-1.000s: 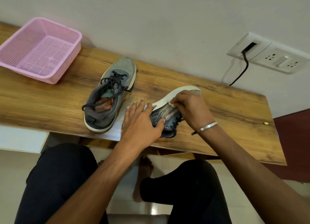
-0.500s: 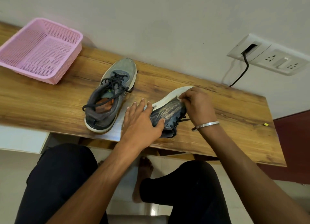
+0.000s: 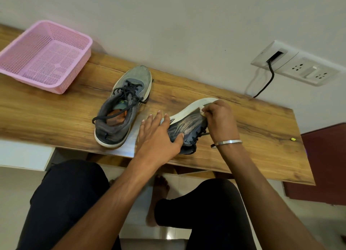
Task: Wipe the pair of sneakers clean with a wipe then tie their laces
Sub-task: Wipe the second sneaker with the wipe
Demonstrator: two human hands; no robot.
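My left hand (image 3: 159,135) presses flat on the tipped sneaker (image 3: 187,126); my right hand (image 3: 219,116) pinches the wipe (image 3: 203,113). Hard rubbing could slide it off the table (image 3: 56,114).

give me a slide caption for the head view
Left hand steadies a tipped sneaker while right hand rubs a wipe along its sole.

Tipped grey sneaker (image 3: 189,124): heel hidden under left hand (image 3: 159,139), toe under right hand (image 3: 221,118). Pink perforated plastic basket (image 3: 56,81): left corner cut off.
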